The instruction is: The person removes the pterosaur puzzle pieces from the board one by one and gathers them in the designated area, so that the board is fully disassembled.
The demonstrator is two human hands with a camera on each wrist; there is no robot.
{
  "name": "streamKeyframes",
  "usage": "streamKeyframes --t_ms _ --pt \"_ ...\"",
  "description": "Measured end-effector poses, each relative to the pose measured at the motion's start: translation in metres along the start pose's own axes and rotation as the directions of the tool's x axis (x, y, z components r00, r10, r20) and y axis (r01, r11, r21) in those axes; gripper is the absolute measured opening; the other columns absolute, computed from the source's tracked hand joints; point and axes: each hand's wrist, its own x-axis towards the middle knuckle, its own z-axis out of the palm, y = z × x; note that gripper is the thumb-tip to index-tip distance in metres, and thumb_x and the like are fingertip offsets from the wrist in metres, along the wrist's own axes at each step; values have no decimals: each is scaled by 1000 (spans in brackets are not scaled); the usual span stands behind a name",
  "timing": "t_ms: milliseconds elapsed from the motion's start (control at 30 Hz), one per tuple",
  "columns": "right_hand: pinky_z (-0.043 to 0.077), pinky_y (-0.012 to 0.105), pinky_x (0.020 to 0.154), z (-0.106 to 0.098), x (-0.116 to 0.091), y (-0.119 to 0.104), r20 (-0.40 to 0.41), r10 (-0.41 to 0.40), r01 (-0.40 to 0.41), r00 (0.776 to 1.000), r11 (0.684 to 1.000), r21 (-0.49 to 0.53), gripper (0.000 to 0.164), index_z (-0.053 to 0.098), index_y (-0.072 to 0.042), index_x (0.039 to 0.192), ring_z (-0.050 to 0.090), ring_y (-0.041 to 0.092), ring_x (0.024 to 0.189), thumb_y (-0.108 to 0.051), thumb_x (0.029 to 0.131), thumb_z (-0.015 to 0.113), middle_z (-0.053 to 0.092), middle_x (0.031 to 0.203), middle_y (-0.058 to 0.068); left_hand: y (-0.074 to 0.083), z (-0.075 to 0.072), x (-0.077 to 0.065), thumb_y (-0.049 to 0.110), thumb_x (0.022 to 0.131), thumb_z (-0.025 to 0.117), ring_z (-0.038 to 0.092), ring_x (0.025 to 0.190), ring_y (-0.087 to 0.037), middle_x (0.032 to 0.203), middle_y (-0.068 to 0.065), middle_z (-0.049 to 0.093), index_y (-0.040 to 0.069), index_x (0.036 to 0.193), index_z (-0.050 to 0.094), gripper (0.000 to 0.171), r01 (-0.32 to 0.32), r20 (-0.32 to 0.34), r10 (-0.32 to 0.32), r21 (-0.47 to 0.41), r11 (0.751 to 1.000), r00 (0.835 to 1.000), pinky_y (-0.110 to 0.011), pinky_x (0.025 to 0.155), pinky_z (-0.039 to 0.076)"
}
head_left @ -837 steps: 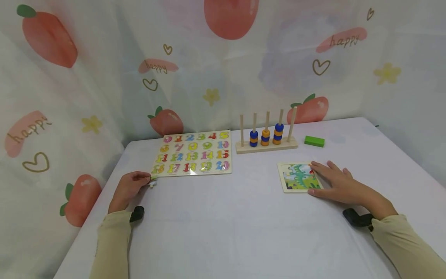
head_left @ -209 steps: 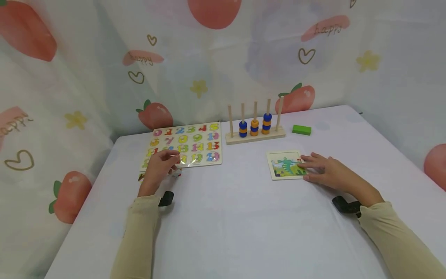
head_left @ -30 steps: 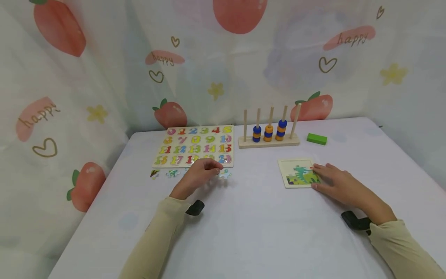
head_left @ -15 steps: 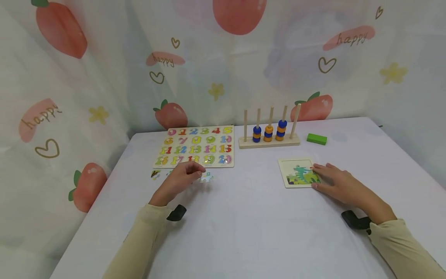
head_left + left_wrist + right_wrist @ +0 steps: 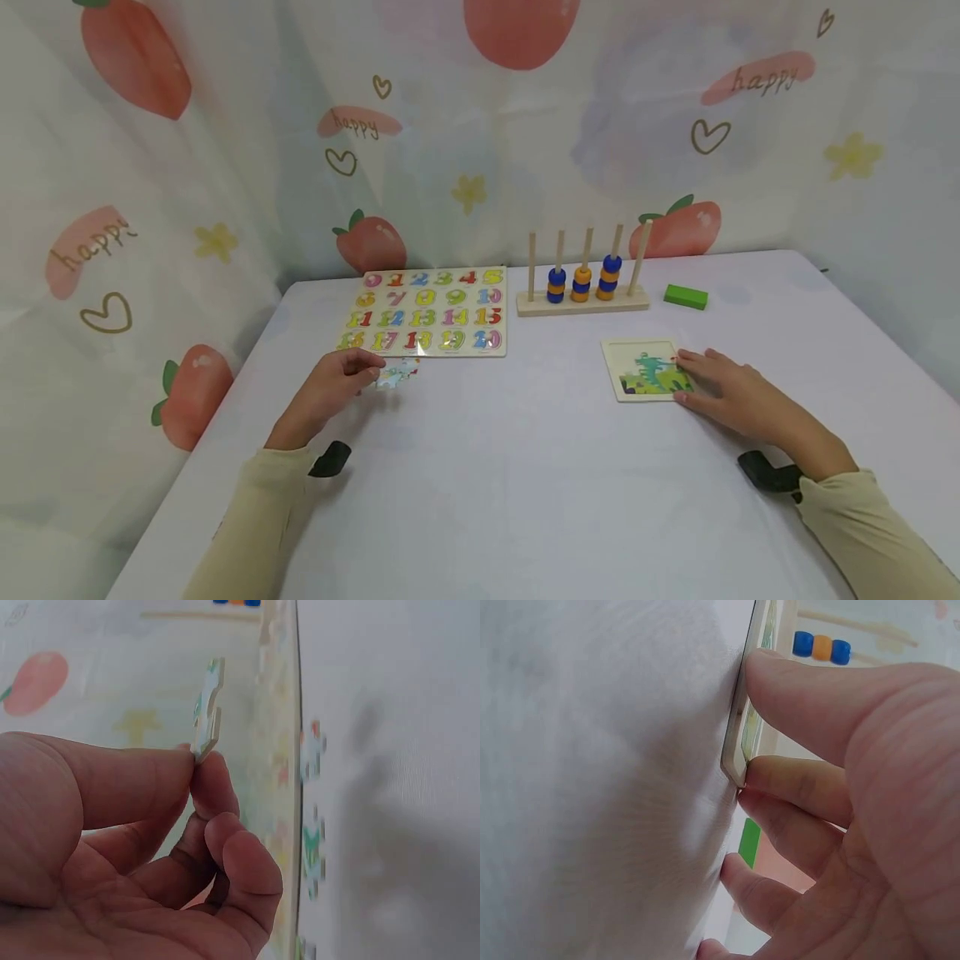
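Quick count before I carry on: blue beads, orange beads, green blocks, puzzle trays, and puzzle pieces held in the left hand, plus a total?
Blue beads: 5
Orange beads: 5
Green blocks: 1
Puzzle trays: 1
Puzzle pieces held in the left hand: 1
Total: 13

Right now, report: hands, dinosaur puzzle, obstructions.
Left hand pinching jigsaw piece, off the table. Right hand touching dinosaur puzzle at its edge. Puzzle incomplete. No obstruction seen between the two.
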Motion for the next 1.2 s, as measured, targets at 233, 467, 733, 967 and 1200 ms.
streamKeyframes --t_ms 233,467,733,967,1200 --pt "17 85 109 0 1 0 4 1 -1 1000 1000 9 74 46 12 153 24 64 148 -33 101 74 38 159 38 -19 -25 -1 15 109 60 57 111 -31 134 -18 63 -3 132 67 29 48 -28 -48 -1 999 998 -38 90 50" --pt "18 85 108 0 0 -1 2 -4 4 1000 1000 8 74 47 12 153 24 64 147 -34 102 74 39 158 38 -30 -37 -2 15 110 58 56 108 -31 129 -18 62 -2 132 64 28 71 -38 -68 81 994 997 -37 87 49" --pt "18 85 109 -1 0 -2 -1 -2 2 1000 1000 7 74 46 12 153 24 64 148 -33 101 74 39 158 38 -48 -51 -1 14 110 58 55 110 -33 129 -19 62 -1 131 66 27 163 -39 -159 178 970 987 -41 88 48" --pt "17 84 109 -1 0 0 9 5 -5 1000 1000 9 75 46 11 154 23 63 148 -35 102 74 39 158 38 -56 -59 1 11 109 59 54 109 -33 125 -20 64 -3 131 67 27 172 -49 -166 203 964 985 -39 84 47" --pt "17 84 110 -1 0 -2 4 -1 1 1000 1000 18 75 46 11 154 23 63 149 -34 101 74 38 159 37 -56 -55 1 10 108 59 53 111 -37 126 -24 63 -4 126 69 25 185 -76 -171 250 950 982 -45 90 47"
